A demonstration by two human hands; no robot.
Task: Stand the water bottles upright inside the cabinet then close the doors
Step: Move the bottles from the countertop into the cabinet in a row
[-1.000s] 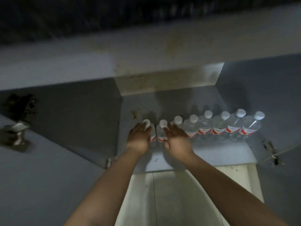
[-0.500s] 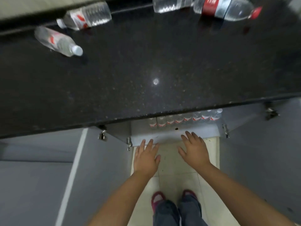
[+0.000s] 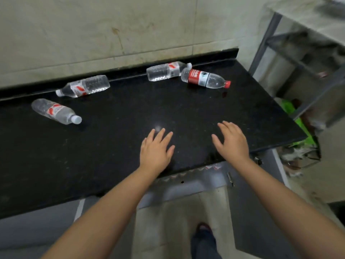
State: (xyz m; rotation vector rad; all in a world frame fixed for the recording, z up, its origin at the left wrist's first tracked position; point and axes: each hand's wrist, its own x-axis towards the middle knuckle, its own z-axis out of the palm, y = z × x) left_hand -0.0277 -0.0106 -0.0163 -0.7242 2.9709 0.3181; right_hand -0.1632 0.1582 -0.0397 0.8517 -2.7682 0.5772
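— Bottles, how many lie on the black counter [image 3: 130,113]?

— Four, all on their sides, past the fingertips of both hands. Three have white caps and one has a red cap.

— Which way do they point?

— The nearest bottle [image 3: 56,111], far out beyond the left hand [image 3: 155,149], points its cap toward that hand. The second bottle [image 3: 84,86], behind it, lies along the wall with its cap pointing away from the hands. The third bottle [image 3: 168,71] lies along the wall too, its cap touching the red-label bottle [image 3: 205,79], whose cap points out past the right hand [image 3: 231,142].

— And the hands?

— Both are flat and spread over the counter, holding nothing. Under them the cabinet [image 3: 186,184] is open, and I can just see bottle tops in a row.
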